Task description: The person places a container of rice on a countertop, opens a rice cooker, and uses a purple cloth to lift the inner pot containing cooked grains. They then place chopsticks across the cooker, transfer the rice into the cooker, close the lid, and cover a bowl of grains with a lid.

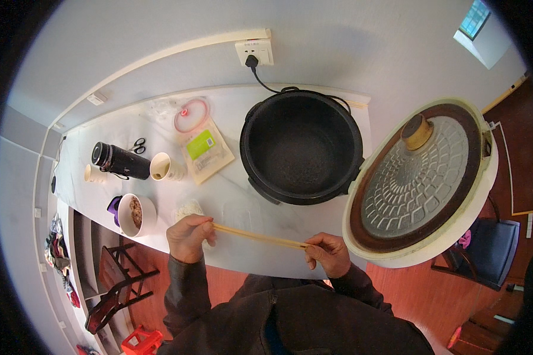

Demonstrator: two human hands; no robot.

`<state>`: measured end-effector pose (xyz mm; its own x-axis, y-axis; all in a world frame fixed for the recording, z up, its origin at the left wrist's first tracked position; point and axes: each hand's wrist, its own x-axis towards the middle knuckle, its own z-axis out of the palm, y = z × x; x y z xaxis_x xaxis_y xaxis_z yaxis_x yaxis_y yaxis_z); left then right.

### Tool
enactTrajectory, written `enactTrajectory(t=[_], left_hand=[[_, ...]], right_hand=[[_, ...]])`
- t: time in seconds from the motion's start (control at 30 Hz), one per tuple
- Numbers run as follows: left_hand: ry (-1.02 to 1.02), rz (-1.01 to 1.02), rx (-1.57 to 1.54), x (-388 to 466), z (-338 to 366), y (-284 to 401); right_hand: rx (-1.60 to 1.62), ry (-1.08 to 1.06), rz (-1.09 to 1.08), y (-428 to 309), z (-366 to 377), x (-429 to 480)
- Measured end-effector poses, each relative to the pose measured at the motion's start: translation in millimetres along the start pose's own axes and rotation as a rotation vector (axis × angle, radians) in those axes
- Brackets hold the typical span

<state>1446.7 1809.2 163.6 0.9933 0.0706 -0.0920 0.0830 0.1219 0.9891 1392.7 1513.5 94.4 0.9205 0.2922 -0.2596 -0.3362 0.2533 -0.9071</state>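
Note:
A pair of bamboo chopsticks [257,237] spans the gap between my hands, near the table's front edge. My left hand [190,237] pinches one end and my right hand [329,255] grips the other. Behind my left hand, partly hidden, is a clear container with white food [188,210]; a transparent tray [242,214] lies beside it. Beyond my right hand stands a rice cooker with its dark inner pot [302,146]; only specks or drops show at the pot's bottom. Its hinged lid [413,182] hangs raised to the right, patterned metal underside showing.
On the table [208,193] are a bowl of brown food [136,213], paper cups [161,167], a black thermos [126,162], scissors [138,145], a green-labelled packet [206,151] and a pink-rimmed lid [192,115]. The cooker's cord [262,82] runs to a wall socket [254,52]. Chairs [484,253] stand nearby.

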Motion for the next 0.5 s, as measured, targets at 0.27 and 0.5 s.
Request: enactTrajectory(t=[0.27,0.5], left_hand=[[0.027,-0.023,-0.006,-1.7,2.2,-6.6],[0.081,0.029,0.034,-5.5,2.3,-4.1]], right_hand=[[-0.058,0.020,0.041,-0.3,-0.6,1.4],[-0.060,0.026,0.077,0.2,-3.5,-0.4]])
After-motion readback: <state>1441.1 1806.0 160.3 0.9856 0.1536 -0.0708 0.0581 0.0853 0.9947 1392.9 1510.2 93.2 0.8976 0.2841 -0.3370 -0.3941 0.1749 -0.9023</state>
